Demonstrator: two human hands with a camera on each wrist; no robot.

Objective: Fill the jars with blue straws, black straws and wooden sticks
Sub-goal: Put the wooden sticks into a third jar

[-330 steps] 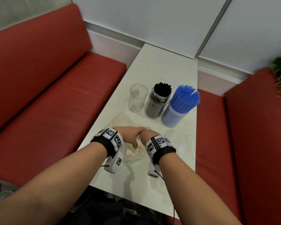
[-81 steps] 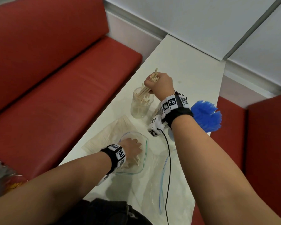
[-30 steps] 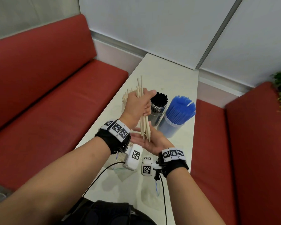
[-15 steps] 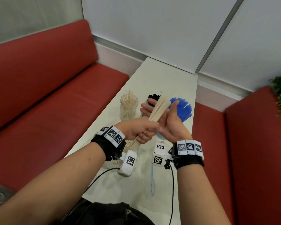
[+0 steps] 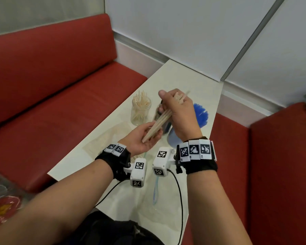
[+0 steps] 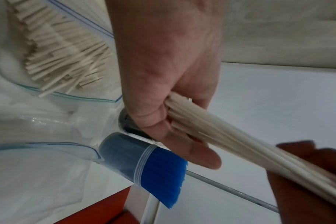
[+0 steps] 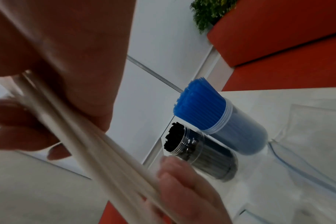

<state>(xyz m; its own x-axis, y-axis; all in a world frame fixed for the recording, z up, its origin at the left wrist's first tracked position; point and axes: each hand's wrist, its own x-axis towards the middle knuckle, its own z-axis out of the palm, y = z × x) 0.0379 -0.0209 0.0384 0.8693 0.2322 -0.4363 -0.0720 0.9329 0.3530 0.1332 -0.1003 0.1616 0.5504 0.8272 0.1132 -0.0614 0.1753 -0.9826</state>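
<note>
A bundle of wooden sticks [image 5: 162, 120] is gripped by the right hand [image 5: 179, 114] at its upper end and cradled in the curled left hand [image 5: 143, 138] at its lower end, long axis slanted, with the stick jar [image 5: 141, 110] just left of the grip, nearer the left hand.

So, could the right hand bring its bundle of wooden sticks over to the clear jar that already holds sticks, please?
Probably yes: the right hand grips the bundle of wooden sticks just beside the clear jar, whose mouth is open, though the left hand holds the lower end.

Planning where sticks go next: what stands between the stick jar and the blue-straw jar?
The black-straw jar; the head view shows it mostly hidden behind the right hand.
</note>
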